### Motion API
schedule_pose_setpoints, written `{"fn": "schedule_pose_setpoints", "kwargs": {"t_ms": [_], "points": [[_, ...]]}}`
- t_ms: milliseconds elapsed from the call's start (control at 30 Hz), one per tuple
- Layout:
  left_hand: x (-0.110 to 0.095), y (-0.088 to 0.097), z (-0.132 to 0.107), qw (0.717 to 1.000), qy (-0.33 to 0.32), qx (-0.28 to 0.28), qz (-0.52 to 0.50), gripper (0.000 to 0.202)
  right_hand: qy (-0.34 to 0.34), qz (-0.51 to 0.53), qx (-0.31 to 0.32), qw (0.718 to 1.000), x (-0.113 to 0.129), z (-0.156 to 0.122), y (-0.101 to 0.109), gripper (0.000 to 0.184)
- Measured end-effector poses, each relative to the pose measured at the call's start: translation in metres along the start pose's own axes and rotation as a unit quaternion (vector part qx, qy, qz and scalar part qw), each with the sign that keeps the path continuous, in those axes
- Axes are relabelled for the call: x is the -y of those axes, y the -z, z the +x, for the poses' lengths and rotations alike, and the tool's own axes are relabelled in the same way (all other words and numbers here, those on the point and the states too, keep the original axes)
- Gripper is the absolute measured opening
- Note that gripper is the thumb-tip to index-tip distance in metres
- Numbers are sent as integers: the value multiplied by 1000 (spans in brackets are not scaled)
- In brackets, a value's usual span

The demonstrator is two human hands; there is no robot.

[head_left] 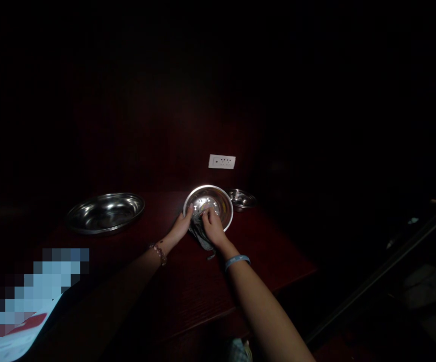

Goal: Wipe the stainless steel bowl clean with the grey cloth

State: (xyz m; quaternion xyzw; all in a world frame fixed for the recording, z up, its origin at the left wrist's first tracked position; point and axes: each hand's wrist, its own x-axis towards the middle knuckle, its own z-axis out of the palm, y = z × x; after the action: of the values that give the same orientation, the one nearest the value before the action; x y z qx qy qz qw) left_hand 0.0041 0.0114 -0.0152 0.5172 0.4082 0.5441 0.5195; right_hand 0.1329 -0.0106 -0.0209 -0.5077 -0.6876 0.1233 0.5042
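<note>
A shiny steel bowl [223, 201] is tilted toward me above the dark red table, its inside facing my view. My left hand [181, 226] grips its left rim, with the thumb over the edge. Inside the bowl, my right hand [213, 226] presses a dark patterned cloth [202, 237] against the metal, fingers closed on it. Part of the cloth hangs below the rim. Bright light spots reflect from the bowl's inner surface. A beaded bracelet is on my left wrist and a blue band on my right.
A wide steel basin [107, 213] rests on the table [203, 296] at the left. A smaller steel bowl [242, 198] stands behind the held one, to the right. On the back wall is a white socket plate [221, 161]. A partly pixelated light sheet [33, 327] lies lower left.
</note>
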Motion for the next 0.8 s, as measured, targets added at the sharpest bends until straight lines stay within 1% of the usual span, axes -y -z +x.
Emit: {"fn": "schedule_pose_setpoints", "kwargs": {"t_ms": [167,400,567,800], "points": [[-1,-1,0,1000,-4,-6,17,50,2,-13,6,1000,-1,0,0,22],[-3,-1,-1,1000,5,-3,11,51,10,-33,13,999,6,-2,3,26],[-2,0,-1,1000,0,1,9,54,28,-36,5,999,3,-1,1,18],[1,0,1,1000,6,-4,15,61,43,-45,13,998,2,-1,1,17]]}}
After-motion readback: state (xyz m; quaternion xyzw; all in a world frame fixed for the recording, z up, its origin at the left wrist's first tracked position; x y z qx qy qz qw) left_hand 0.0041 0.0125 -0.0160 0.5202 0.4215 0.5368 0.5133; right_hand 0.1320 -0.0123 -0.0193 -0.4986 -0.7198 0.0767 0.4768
